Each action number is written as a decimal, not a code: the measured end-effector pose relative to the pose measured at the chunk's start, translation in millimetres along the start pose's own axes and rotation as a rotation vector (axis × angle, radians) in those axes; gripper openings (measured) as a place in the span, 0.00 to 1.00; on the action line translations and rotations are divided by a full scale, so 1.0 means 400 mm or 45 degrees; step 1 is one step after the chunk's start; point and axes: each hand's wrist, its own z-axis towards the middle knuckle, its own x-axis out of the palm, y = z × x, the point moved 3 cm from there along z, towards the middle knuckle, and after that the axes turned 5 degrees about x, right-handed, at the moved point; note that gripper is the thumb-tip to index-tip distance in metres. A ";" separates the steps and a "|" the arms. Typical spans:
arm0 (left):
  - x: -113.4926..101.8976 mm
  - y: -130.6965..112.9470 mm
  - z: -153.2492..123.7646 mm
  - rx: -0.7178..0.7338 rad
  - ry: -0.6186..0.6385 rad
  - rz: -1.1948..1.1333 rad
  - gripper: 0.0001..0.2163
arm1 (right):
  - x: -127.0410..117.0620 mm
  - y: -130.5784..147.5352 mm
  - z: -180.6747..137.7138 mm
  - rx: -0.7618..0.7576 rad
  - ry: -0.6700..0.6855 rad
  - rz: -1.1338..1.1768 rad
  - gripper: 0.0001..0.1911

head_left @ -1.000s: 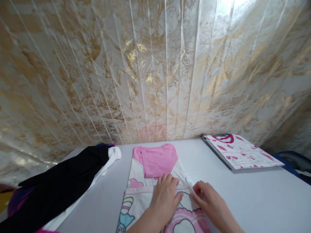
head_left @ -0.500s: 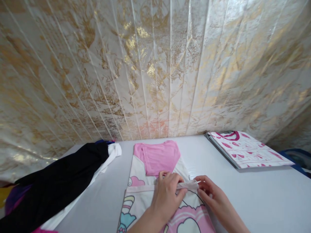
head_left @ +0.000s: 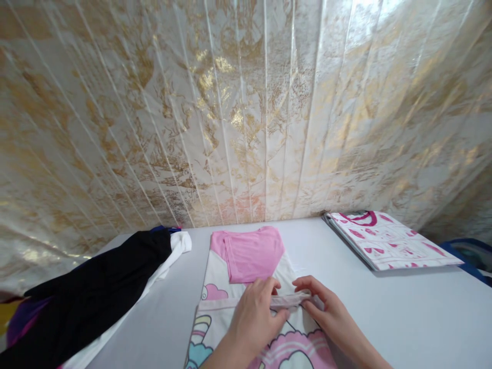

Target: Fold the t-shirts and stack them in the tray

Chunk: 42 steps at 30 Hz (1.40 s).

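No readable text or labels anywhere.

Your white table carries a printed garment at centre, dark clothing lower left, a folded patterned piece right.

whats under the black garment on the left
A white garment pokes out beneath the black garment, with purple fabric at the near end. The rest is covered.

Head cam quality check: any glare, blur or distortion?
Head view: strong glare on the gold-patterned wall sheet at top right, nearly blown out; wide-angle bowing bends the wall seams and the table edge; both hands, left hand and right hand, and the printed shirt look sharp; shadows soft; frame edges slightly smeared.
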 end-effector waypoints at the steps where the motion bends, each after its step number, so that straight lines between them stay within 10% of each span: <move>1: -0.003 0.004 0.000 -0.017 -0.002 0.027 0.15 | -0.002 -0.001 -0.002 -0.006 -0.006 0.022 0.15; 12: -0.023 0.004 0.001 -0.057 0.078 0.291 0.06 | -0.006 -0.033 -0.008 -0.022 -0.097 -0.255 0.15; 22: -0.021 -0.055 -0.003 0.345 0.062 0.382 0.16 | -0.045 -0.002 -0.023 -0.206 -0.221 -0.336 0.14; 30: 0.096 -0.070 -0.084 0.594 0.609 0.285 0.37 | -0.051 0.005 -0.027 -0.132 -0.219 -0.416 0.13; 42: 0.093 -0.077 -0.084 0.564 0.451 0.344 0.28 | -0.022 -0.127 -0.279 -0.567 -0.222 -1.187 0.28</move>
